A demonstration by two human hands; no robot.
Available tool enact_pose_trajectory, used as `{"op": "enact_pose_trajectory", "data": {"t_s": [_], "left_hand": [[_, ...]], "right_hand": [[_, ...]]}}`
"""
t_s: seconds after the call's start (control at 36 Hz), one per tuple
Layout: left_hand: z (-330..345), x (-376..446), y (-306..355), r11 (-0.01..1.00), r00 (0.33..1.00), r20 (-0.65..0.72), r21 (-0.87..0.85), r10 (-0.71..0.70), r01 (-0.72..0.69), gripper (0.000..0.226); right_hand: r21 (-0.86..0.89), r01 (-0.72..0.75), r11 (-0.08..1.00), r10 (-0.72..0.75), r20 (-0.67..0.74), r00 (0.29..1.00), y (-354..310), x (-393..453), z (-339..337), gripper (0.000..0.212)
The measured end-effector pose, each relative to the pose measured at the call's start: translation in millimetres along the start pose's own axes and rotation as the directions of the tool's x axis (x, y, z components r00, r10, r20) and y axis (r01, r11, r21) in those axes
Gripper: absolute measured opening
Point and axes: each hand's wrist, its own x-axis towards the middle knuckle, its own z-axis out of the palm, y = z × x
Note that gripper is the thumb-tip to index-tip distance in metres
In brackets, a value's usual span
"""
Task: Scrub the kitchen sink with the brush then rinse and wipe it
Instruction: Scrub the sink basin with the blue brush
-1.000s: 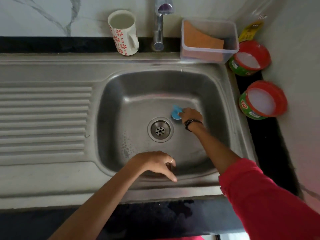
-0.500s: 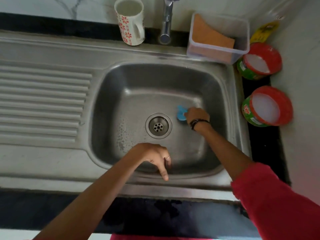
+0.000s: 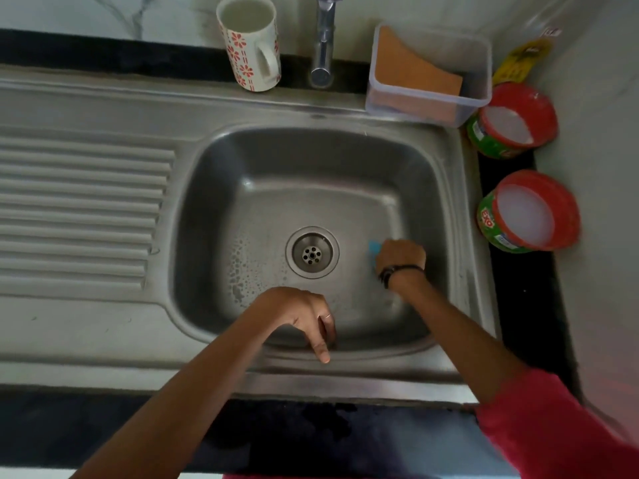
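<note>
Head view shows the right hand (image 3: 401, 255) gripping a small blue brush (image 3: 374, 248) on the floor of the steel sink (image 3: 242, 160), just right of the drain (image 3: 312, 252). The left hand (image 3: 297, 311) rests on the front rim, fingers loose, holding nothing. I judge the brush light and stiff, perhaps slippery when wet; gripping from above suits it.

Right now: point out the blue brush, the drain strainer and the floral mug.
blue brush (image 3: 374, 248), head view, the blue edge showing left of the right hand.
drain strainer (image 3: 312, 252), head view, its perforated centre.
floral mug (image 3: 242, 60), head view, its patterned outer wall.
</note>
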Motion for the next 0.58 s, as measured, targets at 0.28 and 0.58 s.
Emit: {"op": "enact_pose_trajectory", "data": {"t_s": [0.28, 0.58], "left_hand": [[-5.0, 2.7, 1.7, 0.997, 0.998, 0.056, 0.068, -0.032, 0.029, 0.047], [-3.9, -0.9, 3.9, 0.997, 0.999, 0.011, 0.066, -0.032, 0.031, 0.047]], "right_hand": [[0.203, -0.039, 0.978, 0.064, -0.120, 0.991, 16.0, 51.9, -21.8, 0.033], [0.011, -0.046, 0.999, 0.045, 0.059, 0.997, -3.9, -21.7, 8.8, 0.035]]}}
